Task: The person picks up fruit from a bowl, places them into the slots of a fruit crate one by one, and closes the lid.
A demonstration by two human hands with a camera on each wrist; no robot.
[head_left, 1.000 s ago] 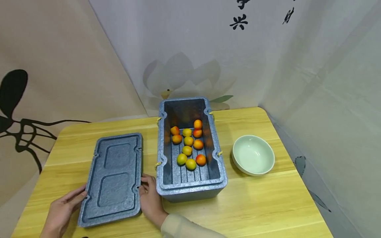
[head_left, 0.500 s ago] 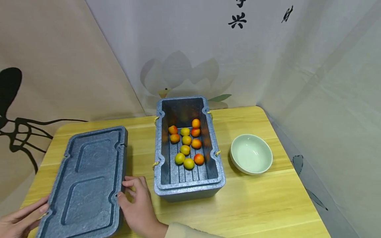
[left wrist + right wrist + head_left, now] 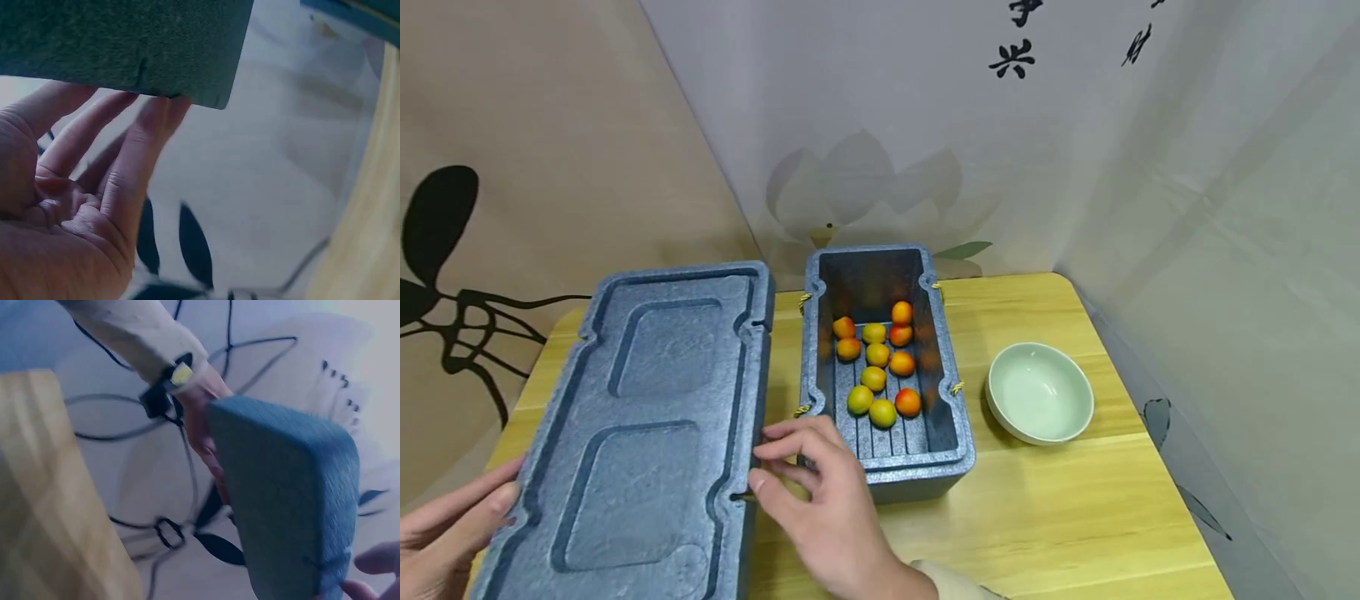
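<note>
A blue-grey foam box lid [image 3: 655,408], its recessed inner face up, is raised over the left of the table. My left hand [image 3: 456,533] grips the lid's left edge; in the left wrist view, fingertips of the left hand [image 3: 94,175] meet its lower edge. At the opposite side, fingertips and thumb of my right hand [image 3: 842,508] hold the right edge, near a notch. Just right of the lid stands the matching foam box [image 3: 917,472], uncovered, with several small yellow and orange fruits [image 3: 877,355] on its ribbed floor. The right hand hides the box's front left corner.
A pale green bowl [image 3: 1037,396] sits on the wooden table [image 3: 1075,517] to the right of the box. Yellow cord loops [image 3: 957,388] stick out from the box's sides. Printed cloth [image 3: 880,108] hangs behind the table.
The lid, held by both hands, first shifted left and towards me, then rose and came back right. It looks larger now. Box, fruits and bowl stay in place.
</note>
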